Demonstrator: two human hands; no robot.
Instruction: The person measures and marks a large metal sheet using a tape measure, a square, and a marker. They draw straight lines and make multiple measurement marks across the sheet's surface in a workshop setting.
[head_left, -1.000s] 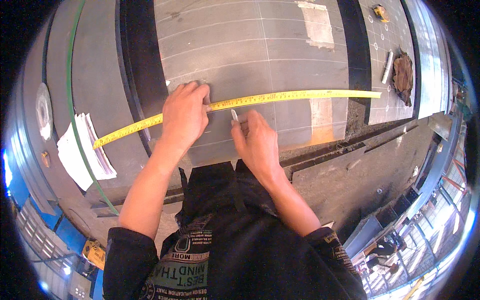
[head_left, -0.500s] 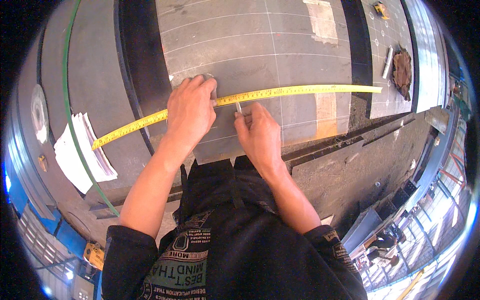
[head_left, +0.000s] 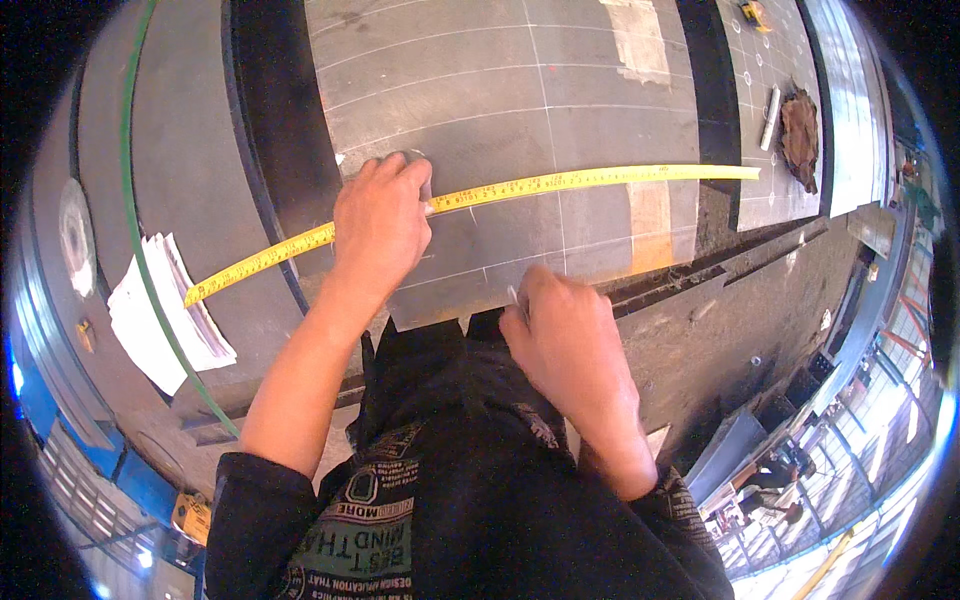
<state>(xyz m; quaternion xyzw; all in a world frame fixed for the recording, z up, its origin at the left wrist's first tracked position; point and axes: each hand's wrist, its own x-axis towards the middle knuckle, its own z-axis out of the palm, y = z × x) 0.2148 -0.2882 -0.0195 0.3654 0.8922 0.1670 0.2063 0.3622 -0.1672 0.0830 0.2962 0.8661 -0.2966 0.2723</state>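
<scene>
A yellow measuring tape (head_left: 600,178) stretches across a grey steel plate (head_left: 440,130) marked with thin white lines. My left hand (head_left: 382,220) is closed on the tape, pressing it against the plate left of the middle. Something greyish shows at its fingertips, too covered to make out. My right hand (head_left: 570,320) is pinched round a short, slim white marking stick (head_left: 513,295), probably chalk, near the plate's front edge and below the tape. A short white mark stands just under the tape, and another lies closer to the front edge.
Folded white papers (head_left: 170,310) lie at the left, crossed by a green hose (head_left: 128,150). At right are a brown crumpled rag or glove (head_left: 800,140), a white stick (head_left: 770,118) and a yellow tool (head_left: 754,15). Dark gaps separate the plates. Another person (head_left: 775,475) is far off at lower right.
My right hand has moved from the tape down toward the plate's front edge, carrying the white stick. A short white mark now shows below the tape. My left hand stays put.
</scene>
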